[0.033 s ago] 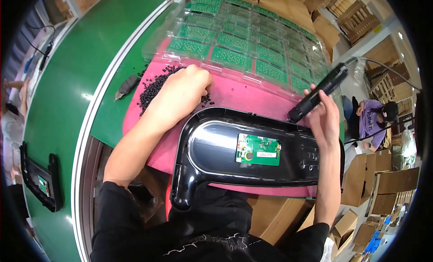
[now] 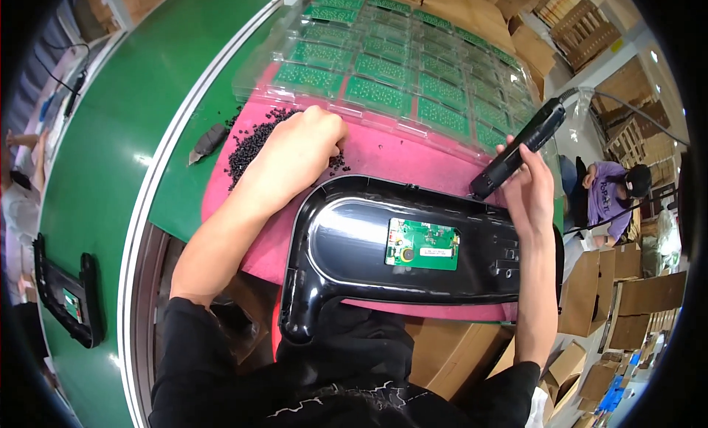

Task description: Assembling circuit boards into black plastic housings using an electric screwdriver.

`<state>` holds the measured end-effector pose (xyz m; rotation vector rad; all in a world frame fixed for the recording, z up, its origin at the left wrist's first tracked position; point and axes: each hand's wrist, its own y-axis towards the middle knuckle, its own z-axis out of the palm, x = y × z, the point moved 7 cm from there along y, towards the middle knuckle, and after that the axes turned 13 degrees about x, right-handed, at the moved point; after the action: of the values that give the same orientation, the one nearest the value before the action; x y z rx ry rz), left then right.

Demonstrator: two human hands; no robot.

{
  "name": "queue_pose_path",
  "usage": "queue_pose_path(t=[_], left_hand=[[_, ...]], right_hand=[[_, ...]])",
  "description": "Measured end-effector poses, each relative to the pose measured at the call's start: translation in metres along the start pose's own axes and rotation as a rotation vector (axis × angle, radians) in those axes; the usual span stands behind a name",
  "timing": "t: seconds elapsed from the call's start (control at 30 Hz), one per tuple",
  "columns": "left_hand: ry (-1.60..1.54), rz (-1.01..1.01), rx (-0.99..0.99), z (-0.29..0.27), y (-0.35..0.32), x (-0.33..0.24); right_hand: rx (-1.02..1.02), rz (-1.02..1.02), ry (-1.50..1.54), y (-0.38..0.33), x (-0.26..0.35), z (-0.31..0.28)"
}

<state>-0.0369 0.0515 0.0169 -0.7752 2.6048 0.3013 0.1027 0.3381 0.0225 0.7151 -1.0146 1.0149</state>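
A black plastic housing [image 2: 346, 236] with one rounded end lies on the pink mat [image 2: 413, 155] in front of me. In its recess rests a green circuit board [image 2: 435, 255]. My right hand [image 2: 535, 192] grips a black corded electric screwdriver [image 2: 520, 148], whose tip points down at the housing's far edge, toward the right. Above the small black screws [image 2: 247, 151] heaped on the mat, my left hand [image 2: 306, 148] is closed with its fingers curled under. Whatever its fingertips hold is hidden.
Stacked clear plastic trays [image 2: 343, 109] of green boards stand beyond the mat. A dark lump [image 2: 209, 142] lies left of the screws. On the green surface at far left sits another housing [image 2: 53, 303] with a board. Cardboard boxes [image 2: 590, 280] and a person in purple [image 2: 611, 192] are at right.
The screwdriver's rear end has tipped slightly down and to the left in my right hand. My left hand and the housing look unmoved.
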Motion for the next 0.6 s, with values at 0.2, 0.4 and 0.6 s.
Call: queue_pose_path(t=[0.2,0.4,0.6], left_hand=[[-0.206,0.155,-0.139,-0.024,0.003,-0.028],[-0.917,0.153,0.166,0.001,-0.002,-0.057],[-1.241,0.134,0.544,0.032,-0.01,-0.076]], right_hand=[[0.103,-0.346,0.278,-0.008,0.028,0.045],[0.33,-0.313,0.5,-0.041,0.018,0.111],[0.469,-0.428,0.481,-0.066,0.027,0.134]])
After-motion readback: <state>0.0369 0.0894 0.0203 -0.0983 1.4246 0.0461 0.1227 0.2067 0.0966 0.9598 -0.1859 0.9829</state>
